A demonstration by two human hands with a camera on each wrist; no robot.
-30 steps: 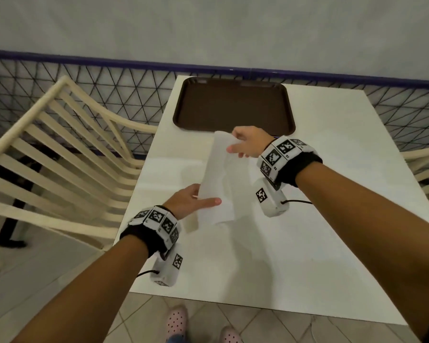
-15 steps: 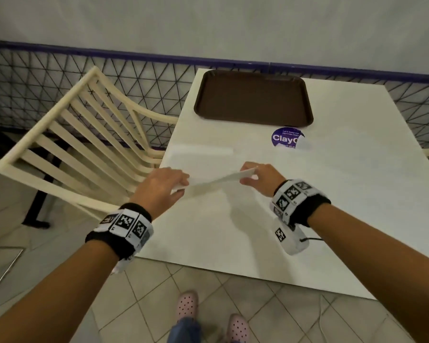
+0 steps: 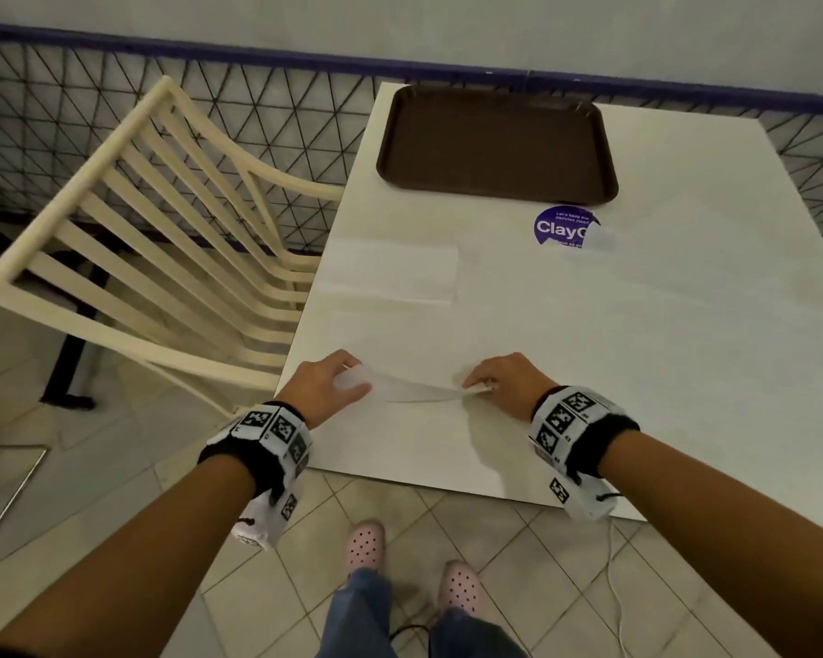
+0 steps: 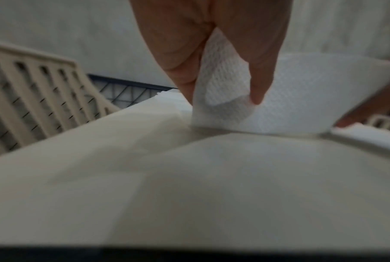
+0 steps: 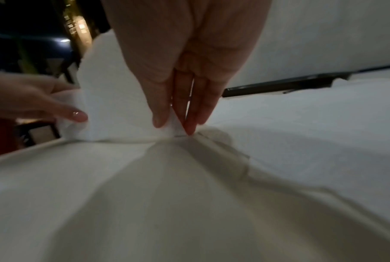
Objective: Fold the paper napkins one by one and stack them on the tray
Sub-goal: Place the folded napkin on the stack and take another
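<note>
A white paper napkin (image 3: 412, 389) is stretched between both hands near the table's front edge, its lower edge touching the table. My left hand (image 3: 336, 384) pinches its left end (image 4: 225, 92) between thumb and fingers. My right hand (image 3: 488, 379) pinches the right end (image 5: 170, 124). Another white napkin (image 3: 390, 273) lies flat on the table farther back at the left. The brown tray (image 3: 495, 144) sits at the table's far edge with nothing on it.
The white table (image 3: 637, 349) carries a purple round sticker (image 3: 564, 226) just in front of the tray. A cream slatted chair (image 3: 162, 239) stands to the left, against a black mesh fence (image 3: 210, 102). Tiled floor and pink shoes (image 3: 364, 543) show below.
Both hands have brought the napkin from near the tray toward the table's front edge, turned it from upright to stretched sideways, and lowered it to the table.
</note>
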